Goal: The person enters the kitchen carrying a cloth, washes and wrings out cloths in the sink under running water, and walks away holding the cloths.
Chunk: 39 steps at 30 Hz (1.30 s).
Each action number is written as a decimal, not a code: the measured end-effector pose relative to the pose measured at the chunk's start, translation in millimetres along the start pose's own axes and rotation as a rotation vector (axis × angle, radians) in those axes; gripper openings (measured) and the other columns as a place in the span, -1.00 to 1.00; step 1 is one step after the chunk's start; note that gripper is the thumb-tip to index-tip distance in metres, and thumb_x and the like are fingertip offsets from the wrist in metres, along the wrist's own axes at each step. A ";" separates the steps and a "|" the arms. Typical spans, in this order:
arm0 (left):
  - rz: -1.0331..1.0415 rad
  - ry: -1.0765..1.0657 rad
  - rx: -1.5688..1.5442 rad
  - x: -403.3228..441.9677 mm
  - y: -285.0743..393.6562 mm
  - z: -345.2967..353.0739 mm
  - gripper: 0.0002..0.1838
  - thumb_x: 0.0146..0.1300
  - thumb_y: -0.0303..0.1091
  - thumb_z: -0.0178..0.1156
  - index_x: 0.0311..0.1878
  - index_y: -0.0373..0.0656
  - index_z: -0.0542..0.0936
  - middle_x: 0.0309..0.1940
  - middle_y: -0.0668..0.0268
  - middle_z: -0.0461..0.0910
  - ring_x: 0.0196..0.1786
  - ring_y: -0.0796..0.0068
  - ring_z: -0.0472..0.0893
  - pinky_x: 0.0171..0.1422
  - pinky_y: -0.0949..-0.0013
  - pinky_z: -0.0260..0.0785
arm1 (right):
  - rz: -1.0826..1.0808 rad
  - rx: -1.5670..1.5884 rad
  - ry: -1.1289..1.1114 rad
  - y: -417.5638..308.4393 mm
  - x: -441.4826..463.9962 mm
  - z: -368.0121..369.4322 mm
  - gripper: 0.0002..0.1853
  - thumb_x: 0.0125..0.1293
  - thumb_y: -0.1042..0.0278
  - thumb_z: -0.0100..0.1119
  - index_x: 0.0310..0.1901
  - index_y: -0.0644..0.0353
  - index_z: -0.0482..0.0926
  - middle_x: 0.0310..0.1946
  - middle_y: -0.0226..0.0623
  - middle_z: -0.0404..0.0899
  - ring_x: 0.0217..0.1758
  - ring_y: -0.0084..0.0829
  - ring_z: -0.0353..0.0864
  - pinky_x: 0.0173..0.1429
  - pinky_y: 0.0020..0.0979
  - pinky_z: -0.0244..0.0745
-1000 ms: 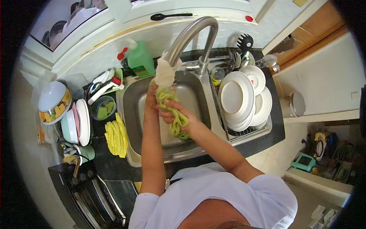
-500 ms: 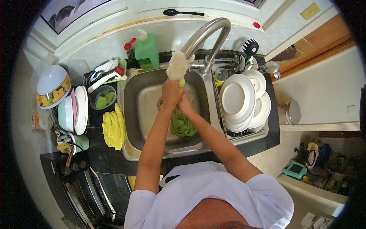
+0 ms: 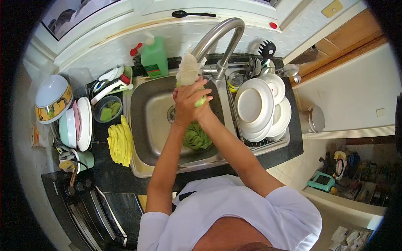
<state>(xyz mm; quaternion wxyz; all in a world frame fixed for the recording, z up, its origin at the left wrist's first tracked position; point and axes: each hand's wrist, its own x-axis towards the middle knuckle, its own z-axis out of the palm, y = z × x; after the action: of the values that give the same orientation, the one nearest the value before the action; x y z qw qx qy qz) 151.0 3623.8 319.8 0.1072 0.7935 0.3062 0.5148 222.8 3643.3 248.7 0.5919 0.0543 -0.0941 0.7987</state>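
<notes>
Over the sink (image 3: 144,121), my left hand (image 3: 187,100) and my right hand (image 3: 202,111) are pressed together below the faucet (image 3: 217,35). Between them shows a smooth light green lump (image 3: 201,101), mostly covered; I cannot tell its kind. My left fingers lie across it, slightly apart, and my right hand cups it from the lower right. A whitish, crumpled cover (image 3: 188,70) wraps the faucet's spout end, just above my fingers. Beneath my wrists, a wet green cloth (image 3: 196,136) lies bunched on the sink floor, near the drain (image 3: 171,113).
A rack of white plates (image 3: 253,106) stands right of the sink. To the left are a folded yellow cloth (image 3: 120,143), a bowl (image 3: 97,112) with green pieces, and stacked dishes (image 3: 85,124). A green bottle (image 3: 154,58) stands behind the sink.
The fingers of my left hand have spread out across the right hand, and more of the light green lump shows between them. The whole view has shifted slightly.
</notes>
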 end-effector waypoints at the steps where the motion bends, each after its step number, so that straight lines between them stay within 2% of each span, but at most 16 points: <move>1: 0.020 0.018 -0.002 -1.5 1.7 -2.0 -0.78 0.02 -0.43 0.25 -0.21 -0.08 0.52 -0.22 0.24 0.57 -0.09 0.22 0.56 -0.05 0.29 0.36 | -0.025 -0.035 0.059 -8.1 7.5 -19.9 -0.64 0.29 -0.04 -0.06 -0.13 0.09 0.45 -0.18 -0.32 0.46 -0.08 -0.26 0.44 -0.02 -0.19 0.37; 2: -0.160 0.119 -0.099 -8.7 0.5 -0.3 -0.76 0.05 -0.38 0.24 -0.17 -0.09 0.52 -0.21 0.23 0.55 -0.08 0.24 0.53 0.00 0.28 0.33 | -0.051 -0.068 0.118 -11.2 11.2 -29.5 -0.73 0.27 0.06 0.03 -0.19 0.08 0.46 -0.23 -0.33 0.47 -0.13 -0.27 0.46 -0.07 -0.23 0.39; 5: -0.660 0.458 -0.519 -30.6 -7.6 12.7 -0.69 0.16 -0.23 0.20 -0.06 -0.12 0.50 -0.17 0.23 0.51 -0.05 0.28 0.47 0.11 0.28 0.27 | -0.383 -0.609 0.597 3.6 13.8 25.2 -0.77 0.08 0.34 0.22 -0.21 0.12 0.47 -0.26 -0.28 0.47 -0.19 -0.26 0.47 -0.15 -0.26 0.42; 7: -0.918 0.734 -0.979 -29.2 -10.9 18.7 -0.63 0.25 -0.13 0.12 0.02 -0.14 0.43 -0.14 0.27 0.48 -0.03 0.28 0.46 0.14 0.28 0.26 | -0.600 -1.300 0.584 6.3 20.5 32.8 -0.75 0.01 0.38 0.23 -0.24 0.17 0.47 -0.26 -0.21 0.47 -0.20 -0.21 0.48 -0.19 -0.22 0.43; 10: -1.336 0.868 -1.280 -33.4 -28.8 21.1 -0.57 0.31 -0.05 0.01 0.10 -0.14 0.34 -0.03 0.30 0.44 0.00 0.26 0.46 0.17 0.26 0.27 | -0.732 -1.904 0.507 12.7 18.6 60.7 -0.73 -0.09 0.40 0.23 -0.27 0.18 0.48 -0.27 -0.13 0.46 -0.20 -0.14 0.47 -0.22 -0.16 0.44; 14: -1.146 0.564 -1.882 -49.5 -44.6 25.8 -0.51 0.28 0.02 0.01 0.14 -0.10 0.35 0.02 0.21 0.44 0.07 0.25 0.46 0.14 0.24 0.34 | -0.742 -2.443 0.140 9.2 6.5 72.7 -0.71 -0.07 0.36 0.25 -0.23 0.01 0.50 -0.23 -0.14 0.51 -0.28 -0.11 0.54 -0.27 -0.20 0.49; 16: -1.118 0.433 -1.990 -55.8 -50.2 25.7 -0.52 0.29 0.02 0.00 0.13 -0.11 0.36 0.01 0.22 0.44 0.06 0.27 0.46 0.11 0.24 0.36 | -0.427 -2.602 0.067 5.7 6.0 75.7 -0.75 -0.07 0.34 0.24 -0.29 0.00 0.48 -0.21 -0.17 0.49 -0.26 -0.10 0.55 -0.28 -0.15 0.47; 17: -1.136 0.402 -1.968 -59.0 -52.6 26.3 -0.52 0.29 0.01 0.00 0.12 -0.12 0.36 0.01 0.22 0.44 0.06 0.28 0.46 0.10 0.24 0.36 | -0.261 -2.668 0.031 4.0 5.5 77.1 -0.77 -0.07 0.34 0.23 -0.32 0.00 0.47 -0.20 -0.18 0.49 -0.26 -0.09 0.55 -0.28 -0.12 0.47; 20: -1.207 0.332 -1.865 -71.6 -55.9 31.9 -0.54 0.31 0.00 -0.01 0.10 -0.14 0.36 0.01 0.24 0.43 0.05 0.30 0.47 0.07 0.24 0.39 | -0.225 -2.611 -0.156 -0.1 0.7 81.8 -0.77 -0.09 0.35 0.22 -0.36 0.06 0.42 -0.20 -0.16 0.45 -0.21 -0.06 0.53 -0.26 -0.08 0.44; 25: -1.518 0.301 -1.237 -53.5 -36.9 -9.9 -0.59 0.31 -0.03 0.01 0.05 -0.13 0.39 -0.08 0.28 0.46 -0.02 0.36 0.49 0.00 0.25 0.42 | -0.103 -2.374 -0.043 -24.0 -16.0 71.3 -0.57 -0.05 0.23 0.30 -0.12 0.11 0.43 -0.20 -0.13 0.41 -0.14 -0.02 0.48 -0.15 -0.18 0.45; 28: -1.289 0.355 -1.138 -64.5 -54.1 -29.8 -0.58 0.27 -0.02 0.06 0.04 -0.11 0.41 -0.06 0.21 0.47 -0.02 0.30 0.50 0.06 0.18 0.39 | -0.001 -2.217 -0.057 -47.1 -31.5 49.7 -0.48 -0.03 0.14 0.33 -0.02 0.15 0.44 -0.24 -0.16 0.45 -0.19 -0.03 0.49 -0.15 -0.24 0.45; 31: -1.224 0.403 -1.164 -58.3 -52.2 -45.2 -0.62 0.25 -0.09 0.09 0.03 -0.11 0.41 -0.05 0.24 0.47 -0.04 0.33 0.50 0.06 0.20 0.38 | 0.103 -2.183 -0.040 -62.3 -36.6 32.6 -0.50 0.02 0.07 0.29 -0.03 0.15 0.49 -0.31 -0.09 0.52 -0.19 -0.07 0.53 -0.07 -0.23 0.42; 34: -1.113 0.240 -1.136 -60.0 -54.6 -58.0 -0.61 0.24 -0.18 0.10 0.09 -0.12 0.40 -0.01 0.28 0.42 0.05 0.40 0.43 0.08 0.21 0.35 | 0.091 -2.067 0.167 -64.9 -30.4 36.6 -0.56 0.05 0.06 0.26 -0.10 0.16 0.54 -0.33 -0.02 0.56 -0.20 -0.11 0.56 -0.05 -0.24 0.42; 36: -0.915 0.002 -0.655 -62.6 -52.8 -64.6 -0.52 0.16 -0.23 0.15 0.17 -0.04 0.36 0.12 0.31 0.35 0.15 0.39 0.37 0.12 0.23 0.32 | 0.190 -1.941 0.409 -60.5 -23.6 57.9 -0.62 0.06 0.08 0.25 -0.17 0.17 0.58 -0.31 -0.01 0.57 -0.20 -0.09 0.56 -0.10 -0.24 0.42; 37: -0.806 -0.112 -0.418 -60.8 -49.1 -68.5 -0.46 0.12 -0.25 0.17 0.21 -0.01 0.34 0.19 0.32 0.32 0.20 0.39 0.33 0.14 0.24 0.31 | 0.086 -1.999 0.342 -54.3 -23.6 60.8 -0.62 0.06 0.08 0.24 -0.18 0.17 0.58 -0.32 -0.02 0.56 -0.22 -0.09 0.55 -0.10 -0.24 0.41; 39: -0.758 -0.222 -0.490 -52.0 -31.0 -60.6 -0.40 0.07 -0.29 0.21 0.24 0.04 0.32 0.21 0.33 0.33 0.20 0.38 0.36 0.13 0.28 0.31 | -0.130 -2.101 0.204 -37.1 -23.7 63.5 -0.64 0.06 0.09 0.23 -0.18 0.17 0.58 -0.32 -0.03 0.56 -0.24 -0.08 0.54 -0.12 -0.25 0.40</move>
<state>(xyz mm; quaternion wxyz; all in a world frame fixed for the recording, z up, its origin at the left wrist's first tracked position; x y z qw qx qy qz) 71.2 3608.5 292.8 0.5042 0.6273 0.4308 0.4082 263.6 3617.9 309.2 0.3881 -0.5476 -0.6849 0.2836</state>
